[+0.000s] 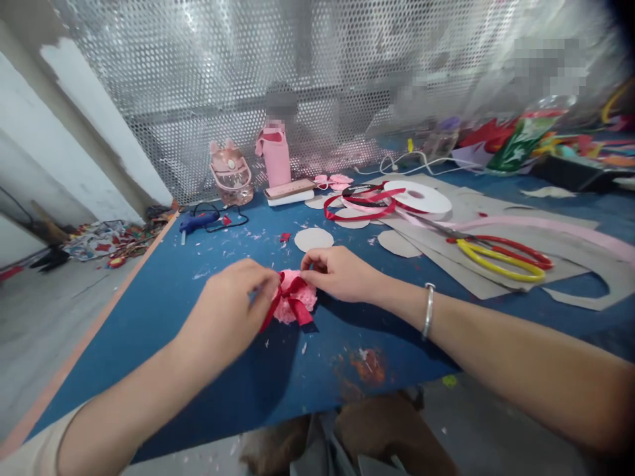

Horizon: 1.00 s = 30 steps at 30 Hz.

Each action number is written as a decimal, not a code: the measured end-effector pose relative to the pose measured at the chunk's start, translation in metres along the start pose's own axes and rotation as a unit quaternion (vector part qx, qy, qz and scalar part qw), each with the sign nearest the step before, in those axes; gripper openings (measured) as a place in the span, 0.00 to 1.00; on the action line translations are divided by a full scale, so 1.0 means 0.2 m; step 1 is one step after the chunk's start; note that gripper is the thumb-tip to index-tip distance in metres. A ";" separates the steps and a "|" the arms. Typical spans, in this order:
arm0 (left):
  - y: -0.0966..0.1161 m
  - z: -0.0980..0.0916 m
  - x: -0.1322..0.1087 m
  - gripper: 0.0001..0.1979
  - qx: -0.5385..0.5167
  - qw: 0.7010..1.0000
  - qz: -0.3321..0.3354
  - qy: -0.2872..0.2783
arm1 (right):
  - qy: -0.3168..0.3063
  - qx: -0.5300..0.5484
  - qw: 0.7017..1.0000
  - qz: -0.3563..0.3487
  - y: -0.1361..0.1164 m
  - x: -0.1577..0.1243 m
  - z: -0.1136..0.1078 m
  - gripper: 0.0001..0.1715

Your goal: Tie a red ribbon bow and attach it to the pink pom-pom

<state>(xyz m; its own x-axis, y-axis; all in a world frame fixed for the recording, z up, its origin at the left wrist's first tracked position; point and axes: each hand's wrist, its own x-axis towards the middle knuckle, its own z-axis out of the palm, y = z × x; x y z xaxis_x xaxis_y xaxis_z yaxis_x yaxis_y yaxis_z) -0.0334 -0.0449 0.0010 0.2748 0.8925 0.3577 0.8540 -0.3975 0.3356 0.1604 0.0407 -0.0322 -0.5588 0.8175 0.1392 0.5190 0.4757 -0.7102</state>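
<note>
A pink crinkled rosette (290, 312) lies on the blue table in front of me. Across it sits a red ribbon bow (288, 292), with tails hanging down to the left and right. My left hand (238, 297) pinches the bow's left side between thumb and fingers. At the upper right edge, my right hand (342, 271) has its fingers closed on the bow's right loop, touching the rosette. The fingertips partly hide both edges. A pale cardboard disc (314, 239) lies just behind my right hand.
Behind lie a blue glue gun (198, 220), a pink bottle (233, 175), a phone (290, 189) and a white ribbon spool (421, 198). Scissors (501, 258) with red and yellow handles rest on grey cardboard (466, 277) at right. A green bottle (520, 142) stands farther back.
</note>
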 end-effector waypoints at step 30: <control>-0.08 0.08 -0.08 0.14 0.057 0.992 -0.026 -0.112 | -0.015 0.129 0.991 0.027 -0.02 0.06 -0.01 0.09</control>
<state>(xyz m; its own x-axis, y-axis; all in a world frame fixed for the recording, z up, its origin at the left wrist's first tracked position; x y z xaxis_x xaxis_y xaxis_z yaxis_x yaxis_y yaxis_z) -0.0433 -0.0497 -0.0243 0.3089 0.9414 0.1351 0.9108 -0.3337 0.2429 0.1527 0.0484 -0.0261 -0.5560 0.8274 0.0788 0.3672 0.3296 -0.8698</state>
